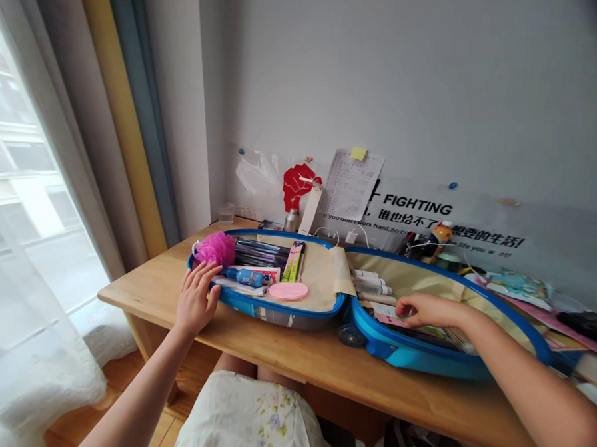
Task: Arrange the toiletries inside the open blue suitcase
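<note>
Wooden surface (147,292) under a white wall, with a sheer curtain (41,170) to the left of the open suitcase (273,315). Seen from my own seat, the suitcase lies flat in two blue hard-shell halves, its wheel (351,334) toward me and near the front edge of the surface.

My left grip (197,297) is spread, at the left rim of the suitcase and just below a pink mesh bath puff (215,248). My right grip (427,310) is curved, with the fingers close together, over papers (394,315) in the right half of the suitcase; I cannot tell whether it pinches them.

Inside the left half of the suitcase lie a small blue bottle (245,277), a round pink pad (287,291) and dark flat packets (261,253). White tubes (370,280) lie along the middle of the suitcase.

The shell appears stiff, so its rim should offer a firm hold; the puff looks soft and light, and the bottle could roll. Open surface lies left of the suitcase, while loose papers (520,292) crowd its right side.
</note>
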`<state>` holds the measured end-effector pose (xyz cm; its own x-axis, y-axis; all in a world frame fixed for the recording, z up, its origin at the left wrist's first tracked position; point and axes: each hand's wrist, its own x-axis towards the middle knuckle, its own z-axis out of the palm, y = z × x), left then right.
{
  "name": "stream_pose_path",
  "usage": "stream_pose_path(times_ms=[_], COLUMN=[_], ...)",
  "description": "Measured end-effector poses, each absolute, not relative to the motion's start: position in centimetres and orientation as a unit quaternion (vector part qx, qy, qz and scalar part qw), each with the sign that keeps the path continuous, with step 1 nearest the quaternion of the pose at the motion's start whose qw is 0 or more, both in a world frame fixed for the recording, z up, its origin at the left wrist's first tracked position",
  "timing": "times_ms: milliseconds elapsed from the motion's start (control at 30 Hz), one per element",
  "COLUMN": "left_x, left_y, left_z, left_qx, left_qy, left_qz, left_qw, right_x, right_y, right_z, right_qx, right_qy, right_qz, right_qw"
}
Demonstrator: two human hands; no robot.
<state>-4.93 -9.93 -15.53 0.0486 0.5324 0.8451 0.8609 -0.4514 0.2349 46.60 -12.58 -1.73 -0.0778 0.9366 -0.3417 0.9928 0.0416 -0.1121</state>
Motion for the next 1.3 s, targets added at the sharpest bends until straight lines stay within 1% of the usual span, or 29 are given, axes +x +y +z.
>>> stream_pose_path(times_ms=[100, 267, 400, 600, 733, 800, 833, 933, 1000, 1033, 1067, 1100, 1200, 1300], left_x=[-4.9, -5.0, -5.0, -4.9, -4.9, -4.9, -4.9, -4.8, -4.8, -4.8, -4.8, -4.8, -4.8, -4.9], left_y=[-9.9, -9.8, -9.9, -9.9, -9.9, -9.9, -9.9, -9.9, -10.0, -10.0, -10.0, -10.0, -10.0, -10.0], left_z=[-15.6, -15.6, -15.6, -15.6, -15.6, -15.5, -15.5, -15.5, -15.5, -15.5, -15.5, -15.5, -15.5, -15.5], left_qx=[-0.703, -0.701, -0.702, -0.701, -0.700, -0.700, -0.700, -0.701, -0.700, -0.699, -0.699, -0.699, -0.699, -0.700], left_qy=[-0.491, -0.495, -0.500, -0.503, -0.504, -0.504, -0.504, -0.503, -0.505, -0.506, -0.506, -0.505, -0.504, -0.502], left_qz=[-0.482, -0.483, -0.480, -0.481, -0.481, -0.482, -0.482, -0.480, -0.480, -0.480, -0.481, -0.481, -0.482, -0.482], left_qw=[0.177, 0.174, 0.163, 0.155, 0.156, 0.156, 0.156, 0.156, 0.157, 0.157, 0.157, 0.158, 0.158, 0.161], right_x=[46.4, 46.4, 46.7, 46.5, 46.8, 47.2, 47.2, 46.5, 44.8, 43.7, 42.4, 40.9, 36.4, 32.3], right_y=[-12.7, -12.5, -12.2, -12.0, -11.9, -11.5, -11.2, -10.3, -9.7, -9.4, -9.1, -8.7, -7.2, -5.1], right_z=[-2.2, -2.6, -3.0, -3.5, -3.0, -2.2, -1.7, 0.0, 1.3, 1.9, 2.4, 2.8, 3.3, 2.5], right_qx=[0.682, 0.681, 0.681, 0.680, 0.685, 0.696, 0.704, 0.705, 0.684, 0.671, 0.662, 0.658, 0.663, 0.668], right_qy=[0.710, 0.709, 0.708, 0.715, 0.717, 0.710, 0.703, 0.664, 0.627, 0.612, 0.599, 0.593, 0.588, 0.590], right_qz=[-0.148, -0.155, -0.170, -0.148, -0.130, -0.102, -0.085, -0.066, -0.113, -0.150, -0.187, -0.220, -0.269, -0.293], right_qw=[0.098, 0.092, 0.079, 0.055, 0.033, -0.009, -0.050, -0.239, -0.356, -0.390, -0.409, -0.409, -0.378, -0.347])
